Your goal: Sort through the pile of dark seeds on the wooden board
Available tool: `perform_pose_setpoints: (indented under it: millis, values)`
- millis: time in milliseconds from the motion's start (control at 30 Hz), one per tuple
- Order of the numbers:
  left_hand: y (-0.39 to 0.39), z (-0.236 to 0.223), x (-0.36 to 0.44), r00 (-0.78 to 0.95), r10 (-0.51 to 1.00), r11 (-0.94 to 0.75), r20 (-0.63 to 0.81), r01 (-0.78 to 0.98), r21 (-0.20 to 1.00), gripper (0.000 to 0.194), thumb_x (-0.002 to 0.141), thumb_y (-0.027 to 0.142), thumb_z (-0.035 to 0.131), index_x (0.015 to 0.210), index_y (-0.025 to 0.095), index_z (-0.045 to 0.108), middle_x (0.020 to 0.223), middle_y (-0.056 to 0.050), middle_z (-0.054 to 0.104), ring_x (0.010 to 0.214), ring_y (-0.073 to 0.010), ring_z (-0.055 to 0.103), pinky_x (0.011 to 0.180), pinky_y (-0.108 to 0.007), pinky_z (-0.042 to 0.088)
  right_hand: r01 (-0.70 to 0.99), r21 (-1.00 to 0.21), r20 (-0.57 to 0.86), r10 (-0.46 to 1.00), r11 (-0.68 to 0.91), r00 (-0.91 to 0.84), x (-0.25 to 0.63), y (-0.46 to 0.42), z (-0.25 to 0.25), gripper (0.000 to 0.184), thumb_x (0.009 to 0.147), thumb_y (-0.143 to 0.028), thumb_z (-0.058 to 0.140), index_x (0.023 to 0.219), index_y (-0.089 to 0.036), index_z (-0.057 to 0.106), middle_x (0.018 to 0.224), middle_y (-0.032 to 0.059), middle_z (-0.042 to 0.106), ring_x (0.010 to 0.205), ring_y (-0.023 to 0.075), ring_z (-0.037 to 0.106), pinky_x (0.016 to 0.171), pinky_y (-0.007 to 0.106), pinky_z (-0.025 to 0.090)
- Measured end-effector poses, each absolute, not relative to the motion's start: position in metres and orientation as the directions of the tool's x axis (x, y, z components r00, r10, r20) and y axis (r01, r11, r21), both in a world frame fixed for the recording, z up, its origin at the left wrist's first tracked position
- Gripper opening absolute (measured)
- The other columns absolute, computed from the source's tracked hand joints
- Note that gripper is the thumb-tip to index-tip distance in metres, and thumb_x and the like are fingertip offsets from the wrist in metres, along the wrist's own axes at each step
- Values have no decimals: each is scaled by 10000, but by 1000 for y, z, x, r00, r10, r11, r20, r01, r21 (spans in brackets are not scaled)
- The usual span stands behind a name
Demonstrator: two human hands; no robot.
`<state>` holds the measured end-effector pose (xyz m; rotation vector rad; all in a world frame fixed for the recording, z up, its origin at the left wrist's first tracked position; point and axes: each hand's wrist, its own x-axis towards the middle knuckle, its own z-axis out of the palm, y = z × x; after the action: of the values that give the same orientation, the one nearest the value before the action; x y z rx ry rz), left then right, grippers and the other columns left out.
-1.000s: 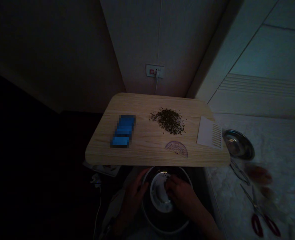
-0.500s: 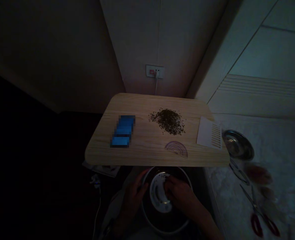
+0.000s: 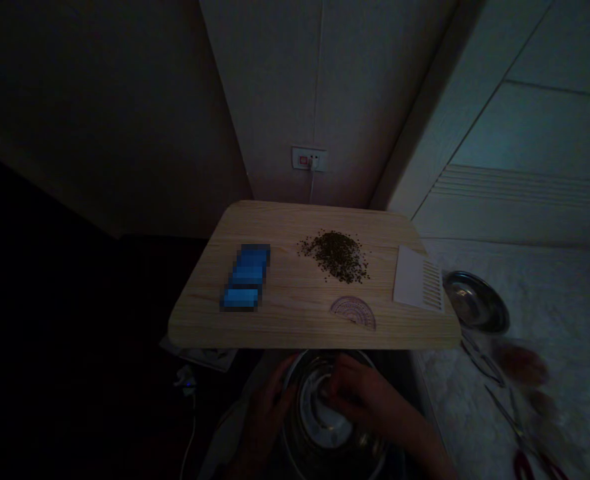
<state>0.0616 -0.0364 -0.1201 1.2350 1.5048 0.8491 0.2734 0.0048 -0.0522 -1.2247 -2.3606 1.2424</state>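
Observation:
In the dim lower middle, a round metal bowl (image 3: 319, 465) sits just under the near edge of a wooden board. Its rim is gripped on the left side by my left hand (image 3: 267, 410), thumb over the inside. My right hand (image 3: 359, 393) reaches into the bowl with curled fingers; what they hold, if anything, is too dark to make out. A pale round patch (image 3: 327, 430) shows at the bowl's middle. On the board lies a loose heap of small dark grains (image 3: 339, 255), with a clear protractor (image 3: 353, 311) nearer to me.
The wooden board (image 3: 285, 327) also carries a pixelated blue item (image 3: 246, 277) and a white comb-toothed scraper (image 3: 417, 280). On the pale surface at right are a metal dish (image 3: 477, 303) and scissors (image 3: 517, 427). A wall socket (image 3: 309, 159) holds a plug with a cord.
The view has tilted up, so the board and bowl appear lower. My right hand has shifted slightly inside the bowl. My left hand stays at the rim.

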Motion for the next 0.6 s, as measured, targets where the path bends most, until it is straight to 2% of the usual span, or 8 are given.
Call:
perform_pose_setpoints:
  millis: [133, 267, 367, 467, 600]
  values:
    - [-36, -120, 61, -10, 970, 239, -244, 236, 942, 368, 819, 262, 508, 1181, 225, 564, 1218, -39, 629, 1142, -246, 547, 938, -351, 457, 500, -823, -34, 855, 269, -517, 287, 38, -24, 90, 841, -190, 477, 786, -189, 547, 818, 5, 523, 739, 115, 514, 657, 211, 414]
    - [-38, -125, 62, -71, 976, 216, -206, 210, 954, 361, 802, 310, 526, 1149, 236, 592, 1211, -36, 634, 1141, -250, 549, 960, -361, 444, 543, -792, 163, 954, 279, -252, 305, 85, -28, 108, 832, -238, 481, 769, -184, 549, 788, 22, 542, 705, 133, 509, 648, 242, 420]
    - [-38, -132, 61, -101, 973, 223, -207, 193, 955, 373, 798, 387, 519, 1133, 247, 605, 1194, -34, 647, 1132, -256, 558, 957, -363, 452, 631, -737, 257, 964, 241, -69, 316, 120, -47, 106, 806, -266, 503, 774, -178, 553, 776, 23, 554, 645, 130, 503, 610, 249, 414]
    - [-36, -140, 54, -87, 975, 220, -207, 200, 955, 402, 770, 441, 550, 1115, 248, 619, 1197, -37, 645, 1139, -264, 552, 973, -362, 442, 706, -687, 252, 968, 173, 8, 321, 144, -68, 128, 789, -274, 494, 773, -168, 565, 783, 34, 558, 614, 131, 506, 598, 259, 416]
    - [-34, -156, 42, -41, 974, 228, -225, 248, 942, 415, 762, 419, 564, 1121, 217, 616, 1197, -61, 643, 1145, -274, 546, 966, -377, 448, 764, -631, 243, 969, 130, 36, 320, 155, -85, 153, 789, -262, 456, 767, -166, 574, 809, 48, 560, 658, 143, 525, 626, 265, 426]
